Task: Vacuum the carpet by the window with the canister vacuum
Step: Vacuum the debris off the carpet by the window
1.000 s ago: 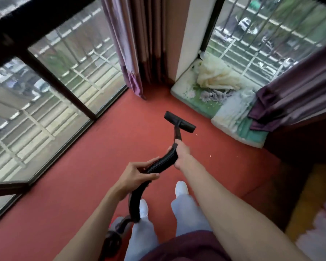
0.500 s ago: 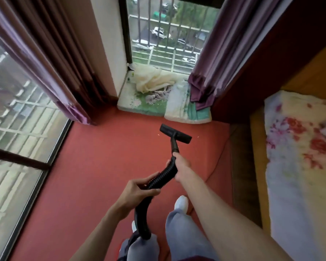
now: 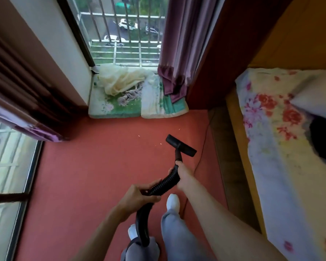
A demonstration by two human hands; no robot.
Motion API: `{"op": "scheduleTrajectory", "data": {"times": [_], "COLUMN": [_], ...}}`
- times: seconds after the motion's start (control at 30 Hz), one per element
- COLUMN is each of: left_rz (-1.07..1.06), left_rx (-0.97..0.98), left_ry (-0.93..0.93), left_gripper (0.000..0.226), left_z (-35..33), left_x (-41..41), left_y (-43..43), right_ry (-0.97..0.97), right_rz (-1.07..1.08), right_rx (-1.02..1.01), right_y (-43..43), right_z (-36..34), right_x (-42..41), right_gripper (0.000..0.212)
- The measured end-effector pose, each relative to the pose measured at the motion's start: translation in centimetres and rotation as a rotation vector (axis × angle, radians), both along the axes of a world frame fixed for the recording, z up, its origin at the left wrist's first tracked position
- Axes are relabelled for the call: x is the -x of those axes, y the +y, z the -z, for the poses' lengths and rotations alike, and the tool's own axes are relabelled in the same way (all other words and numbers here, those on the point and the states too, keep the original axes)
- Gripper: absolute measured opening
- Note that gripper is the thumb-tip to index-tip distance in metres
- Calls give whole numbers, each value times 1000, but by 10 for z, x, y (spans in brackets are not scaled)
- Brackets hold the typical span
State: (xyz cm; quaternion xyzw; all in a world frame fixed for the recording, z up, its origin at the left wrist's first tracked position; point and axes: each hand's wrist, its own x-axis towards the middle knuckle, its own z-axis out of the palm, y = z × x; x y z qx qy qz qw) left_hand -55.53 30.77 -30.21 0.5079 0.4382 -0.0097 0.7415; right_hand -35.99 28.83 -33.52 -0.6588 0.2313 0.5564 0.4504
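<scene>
We see the red carpet (image 3: 87, 166) filling the lower left and centre of the frame. A bed with a flowered sheet (image 3: 282, 147) runs down the right edge. At top centre stands a barred window (image 3: 124, 34), with a purple curtain (image 3: 179, 53) at its right whose hem rests on the green cushions (image 3: 120, 110) below. The black ribbed vacuum hose (image 3: 166, 182) curves up from bottom centre to a flat nozzle (image 3: 181, 146) right of centre, near the bed; whether it touches the carpet we cannot tell. Our left hand (image 3: 137, 198) curls round the hose lower down. Our right hand (image 3: 182, 174) grips it just behind the nozzle's tube. Pale specks (image 3: 139, 136) lie left of the nozzle.
</scene>
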Motion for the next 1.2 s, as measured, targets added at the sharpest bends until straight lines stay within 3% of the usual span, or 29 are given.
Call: {"op": "scheduleTrajectory", "data": {"times": [0.4, 0.57, 0.67, 0.8, 1.0, 1.2], "left_rz": [-143, -219, -209, -222, -275, -359], "left_rx": [6, 25, 44, 146, 121, 148], "left_ry": [133, 57, 56, 24, 33, 131], "left_gripper": [48, 54, 52, 53, 54, 37], "left_z": [22, 22, 29, 49, 91, 146], "left_x": [-86, -106, -108, -105, -102, -92], "left_y": [17, 39, 49, 47, 56, 65], "right_ry": [1, -35, -86, -157, -269, -252], "right_rz": [-170, -188, -273, -423, -635, -665], "right_rx": [97, 87, 125, 174, 265, 325], "right_y": [60, 89, 99, 104, 116, 122], "right_z": [50, 53, 66, 85, 136, 200], "right_x": [-77, -95, -97, -88, -65, -46], "right_gripper": [19, 15, 25, 14, 20, 21]}}
